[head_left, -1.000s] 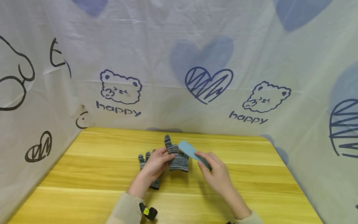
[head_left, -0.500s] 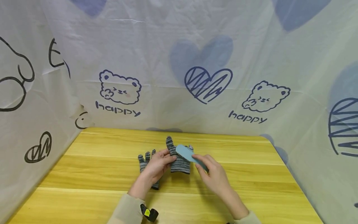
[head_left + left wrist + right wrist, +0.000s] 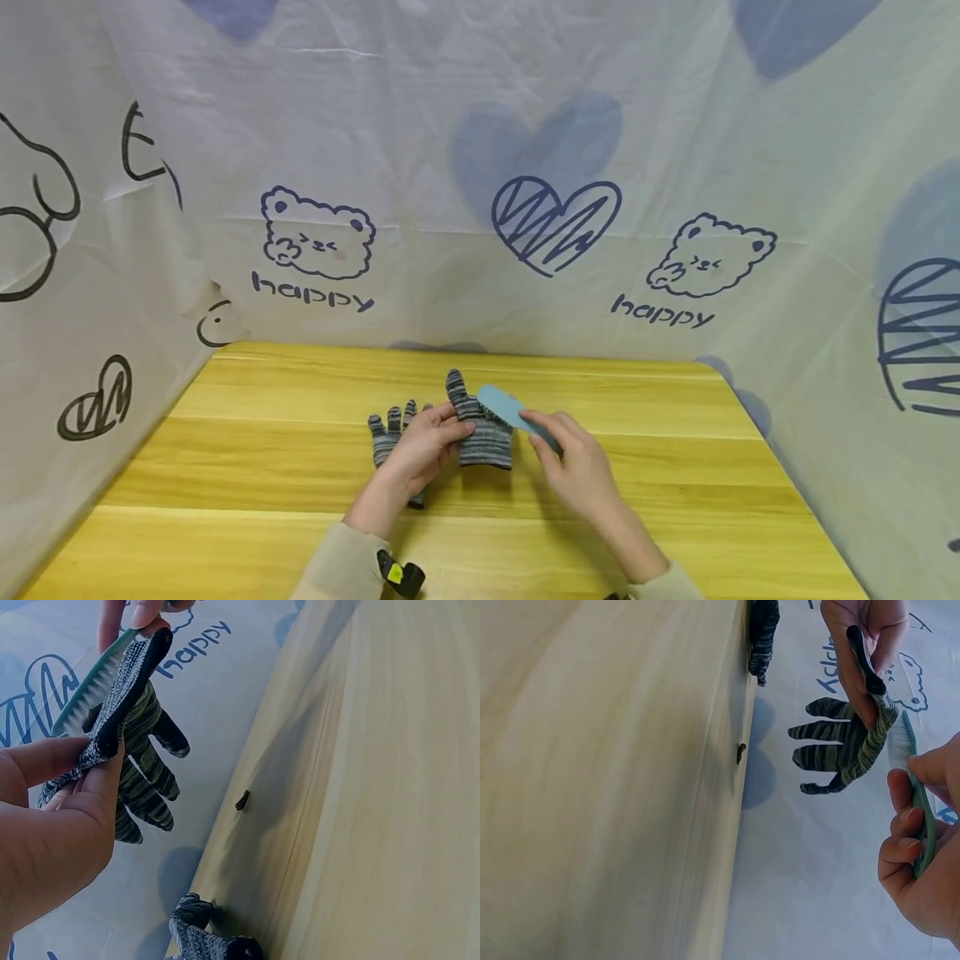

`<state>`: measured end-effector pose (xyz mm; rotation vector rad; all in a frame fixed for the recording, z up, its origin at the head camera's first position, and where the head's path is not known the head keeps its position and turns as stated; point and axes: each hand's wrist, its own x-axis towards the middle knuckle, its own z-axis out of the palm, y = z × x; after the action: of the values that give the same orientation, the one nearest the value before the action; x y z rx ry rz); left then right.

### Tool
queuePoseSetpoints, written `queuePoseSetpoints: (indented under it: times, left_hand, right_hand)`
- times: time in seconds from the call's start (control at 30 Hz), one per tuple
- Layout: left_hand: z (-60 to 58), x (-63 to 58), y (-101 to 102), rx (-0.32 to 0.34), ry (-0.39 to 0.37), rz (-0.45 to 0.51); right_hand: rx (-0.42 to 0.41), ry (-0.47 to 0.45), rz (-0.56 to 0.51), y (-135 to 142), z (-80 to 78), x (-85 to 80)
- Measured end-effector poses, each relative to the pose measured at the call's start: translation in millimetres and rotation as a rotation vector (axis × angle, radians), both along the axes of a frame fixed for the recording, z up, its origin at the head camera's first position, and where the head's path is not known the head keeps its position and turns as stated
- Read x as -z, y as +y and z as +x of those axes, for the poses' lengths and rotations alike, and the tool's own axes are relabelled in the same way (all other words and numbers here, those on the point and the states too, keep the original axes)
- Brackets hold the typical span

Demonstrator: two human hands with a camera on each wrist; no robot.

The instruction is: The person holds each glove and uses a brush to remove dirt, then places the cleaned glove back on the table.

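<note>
A grey-and-black striped knit glove (image 3: 486,442) is held up off the table by my left hand (image 3: 426,442), which pinches it between thumb and fingers at its left side. In the left wrist view several of the glove's fingers (image 3: 154,776) hang loose. My right hand (image 3: 577,458) grips the handle of a light blue-green brush (image 3: 501,403). White bristles (image 3: 901,739) face the knit and look to touch it, in the right wrist view. A second striped glove (image 3: 385,440) lies on the table, partly hidden behind my left hand and forearm.
The wood-grain table (image 3: 637,517) reaches back to a pale printed cloth (image 3: 435,292) that hangs behind and at both sides. A small dark object (image 3: 242,800) lies on the table in the left wrist view. A black-and-yellow device (image 3: 401,573) sits on my left wrist.
The brush has slid down-left over the glove, then a little back up-right. The held glove has sunk slightly toward me. The second glove stays on the table.
</note>
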<state>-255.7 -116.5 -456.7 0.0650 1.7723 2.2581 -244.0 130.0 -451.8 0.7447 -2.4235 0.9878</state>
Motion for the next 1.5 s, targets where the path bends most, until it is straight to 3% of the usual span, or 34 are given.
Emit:
queuePoseSetpoints:
  times: [0.53, 0.77, 1.03, 1.5]
  left_hand:
    - [-1.6, -1.6, -5.9, -0.036, 0.003, 0.008]
    - [-0.1, -2.5, -6.7, -0.034, -0.003, 0.02]
    - [-0.4, -0.7, -7.4, -0.034, -0.008, 0.025]
    - [-0.7, -0.2, -7.7, -0.031, 0.01, 0.022]
  right_hand:
    - [-0.053, 0.119, -0.097, 1.9, -1.7, -1.3]
    - [-0.092, 0.047, -0.045, -2.7, 2.2, -0.2]
    - [-0.041, -0.021, -0.022, -4.3, 5.2, 1.0]
    - [-0.007, 0.047, -0.074, -2.1, 3.7, -0.5]
